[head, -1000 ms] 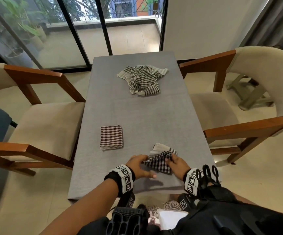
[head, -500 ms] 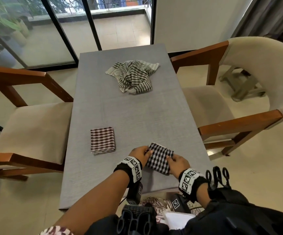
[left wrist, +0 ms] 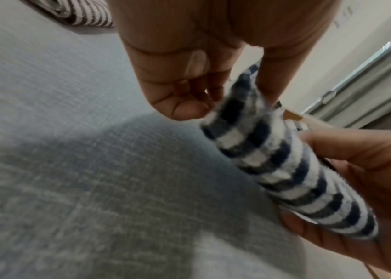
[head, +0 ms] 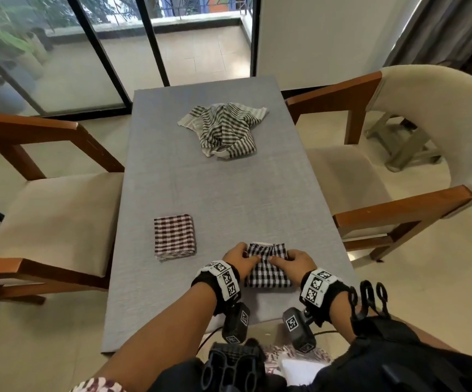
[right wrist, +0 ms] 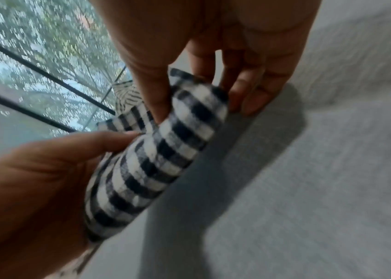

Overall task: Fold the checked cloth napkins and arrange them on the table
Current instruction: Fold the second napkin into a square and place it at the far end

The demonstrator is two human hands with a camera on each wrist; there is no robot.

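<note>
A black-and-white checked napkin (head: pixel 267 274) lies near the table's front edge, its far part raised into a fold. My left hand (head: pixel 253 257) pinches that fold from the left, my right hand (head: pixel 275 258) from the right. In the left wrist view the left thumb (left wrist: pixel 182 107) and fingers pinch one end of the rolled fold (left wrist: pixel 285 169). In the right wrist view the right thumb (right wrist: pixel 156 102) is tucked into the fold (right wrist: pixel 156 160), with the fingers (right wrist: pixel 251 98) behind it. A folded brown checked napkin (head: pixel 174 236) lies to the left. A crumpled checked napkin (head: pixel 223 128) lies at the far end.
The grey table (head: pixel 223 193) is long and narrow. A wooden-armed cream chair (head: pixel 45 216) stands on the left and another (head: pixel 398 165) on the right. Glass doors (head: pixel 87 52) are beyond the far end.
The napkin lay tilted under my hands; now it sits square to the table edge. Both hands have moved to its middle and raised its far part into a fold.
</note>
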